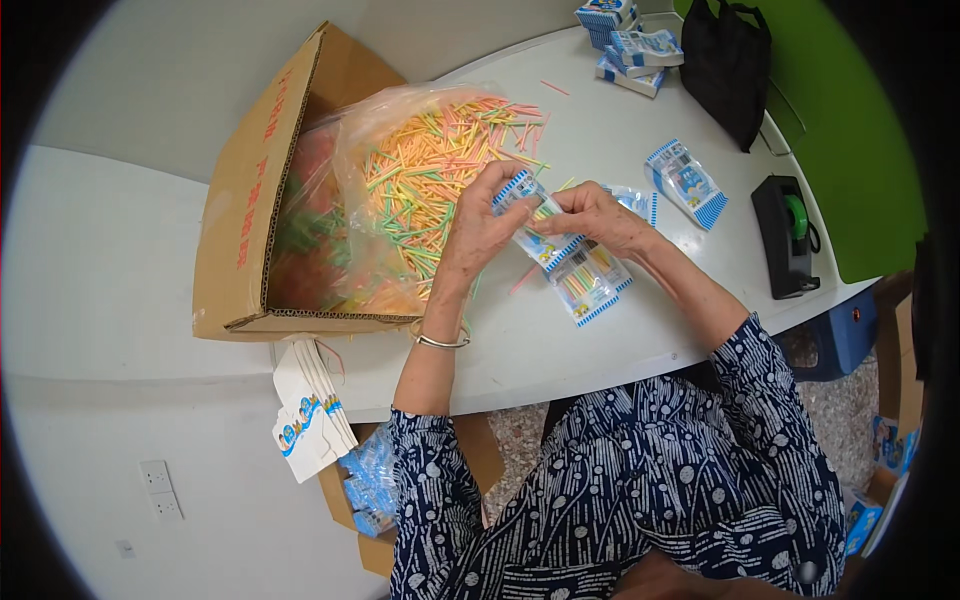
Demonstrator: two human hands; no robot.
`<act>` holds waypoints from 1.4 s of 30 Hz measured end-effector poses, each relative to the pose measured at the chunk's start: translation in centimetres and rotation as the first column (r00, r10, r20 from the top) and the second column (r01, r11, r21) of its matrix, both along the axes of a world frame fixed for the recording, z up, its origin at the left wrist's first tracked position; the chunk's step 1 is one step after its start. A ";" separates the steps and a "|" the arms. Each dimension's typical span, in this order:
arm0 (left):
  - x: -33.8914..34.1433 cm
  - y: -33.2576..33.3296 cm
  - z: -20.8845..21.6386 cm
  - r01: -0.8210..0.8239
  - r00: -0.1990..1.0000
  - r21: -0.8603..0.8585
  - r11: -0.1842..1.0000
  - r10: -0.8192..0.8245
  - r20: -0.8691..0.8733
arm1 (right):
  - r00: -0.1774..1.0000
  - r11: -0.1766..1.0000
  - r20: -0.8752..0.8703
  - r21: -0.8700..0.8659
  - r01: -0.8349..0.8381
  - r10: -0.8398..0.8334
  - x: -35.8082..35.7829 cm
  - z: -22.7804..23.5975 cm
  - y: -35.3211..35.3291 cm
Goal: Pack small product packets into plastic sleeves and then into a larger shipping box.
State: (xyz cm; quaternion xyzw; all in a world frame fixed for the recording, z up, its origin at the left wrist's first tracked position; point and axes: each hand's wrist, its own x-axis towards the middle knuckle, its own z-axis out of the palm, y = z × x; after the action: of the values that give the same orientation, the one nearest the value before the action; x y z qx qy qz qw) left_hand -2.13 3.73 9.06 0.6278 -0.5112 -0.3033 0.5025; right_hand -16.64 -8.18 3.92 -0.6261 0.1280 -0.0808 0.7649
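Observation:
Both hands hold one small clear plastic packet (545, 249) with blue-and-white striped ends, tilted above the table. My left hand (480, 228) grips its left side, thumb across the front. From the right, the fingers of my right hand (598, 218) pinch it near the middle. Just below lies a similar packet (588, 284) with pastel sticks showing through. Partly behind my right hand is another packet (632, 200). To the left, a heap of thin pink, orange, yellow and green sticks (425, 165) spills from a clear bag inside a tipped cardboard box (245, 215).
Farther right on the white table (490, 365) are a loose packet (687, 184), a black tape dispenser (785, 238) and a black bag (725, 70). Small boxes (630, 50) are stacked at the back. Folded white cartons (312, 415) overhang the near left edge, above a box of blue packets (372, 480).

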 end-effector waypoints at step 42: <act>-3.7 1.3 2.5 -0.174 0.976 -0.237 0.956 0.136 -0.169 | 0.988 0.990 -0.091 0.084 -0.117 0.125 -4.7 0.3 0.4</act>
State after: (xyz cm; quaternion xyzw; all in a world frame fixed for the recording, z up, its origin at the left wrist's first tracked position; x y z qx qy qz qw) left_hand -5.81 5.06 11.57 0.5730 -0.4551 -0.2427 0.6369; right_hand -21.33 -7.81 4.25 -0.6056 0.1294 0.0011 0.7852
